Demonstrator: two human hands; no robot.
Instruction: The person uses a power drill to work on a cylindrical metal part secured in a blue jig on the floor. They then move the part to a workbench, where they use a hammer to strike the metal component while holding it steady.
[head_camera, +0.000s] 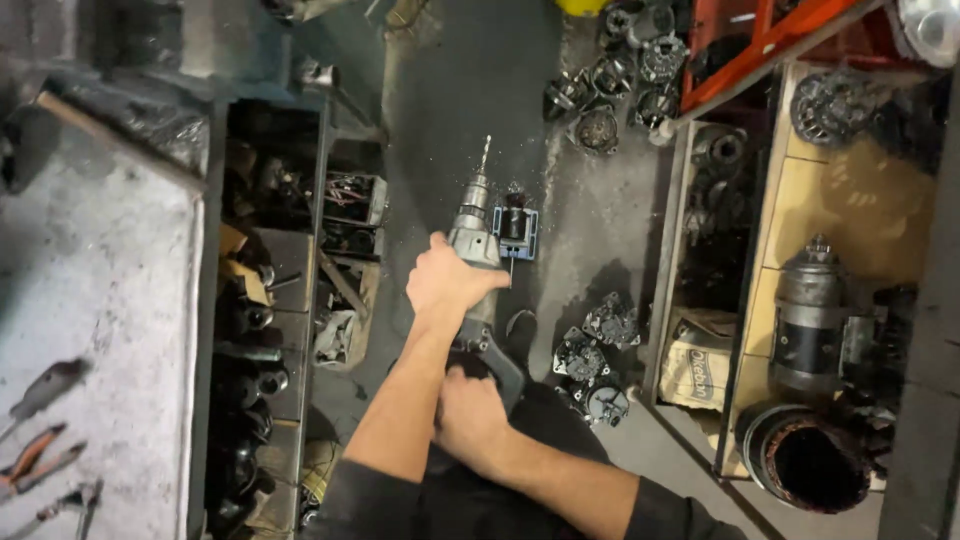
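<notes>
Far left, pliers (35, 455) lie on the grey tabletop (100, 270), beside dark shelves (265, 300) crammed with parts. Centre now: the left hand (447, 281) has its fingers clenched round the front body of the electric drill (478, 235), bit aimed down at a small blue-framed part (516, 230) on the floor (590, 215). The right hand (468, 415) is clamped on the rear handle. Best kept square to the part, I'd say, with steady pressure. Right side, a tan printed carton (697, 362) sits low on the rack, next to a grey motor (808, 315).
</notes>
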